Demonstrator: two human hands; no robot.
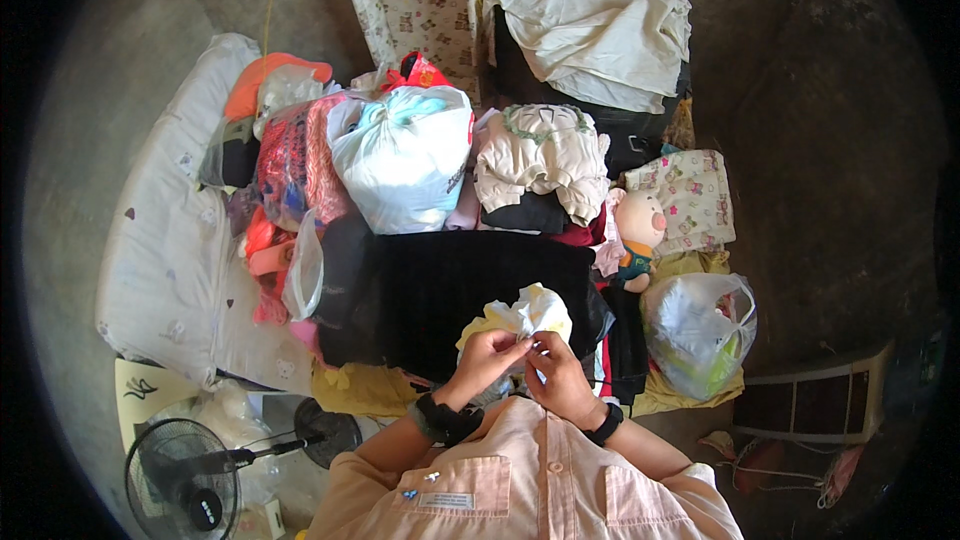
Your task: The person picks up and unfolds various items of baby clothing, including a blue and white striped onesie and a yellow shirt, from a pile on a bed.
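Close to my chest, my left hand (487,361) and my right hand (557,375) meet and pinch a crumpled white and pale yellow cloth (534,309) between their fingertips. The cloth bunches up just beyond my fingers, over a black cloth (465,277) spread in front of me. Past the black cloth stand a full white plastic bag (405,165) with light blue fabric inside and a folded cream garment (544,157) on dark cloth. A pig plush toy (641,229) leans to the right of them.
A tied clear plastic bag (697,337) sits at the right. A white padded mat (169,240) lies along the left side, with an electric fan (182,480) at the lower left. Farther back are an upright patterned fabric box (420,7) and a white cloth (592,30) over a black case.
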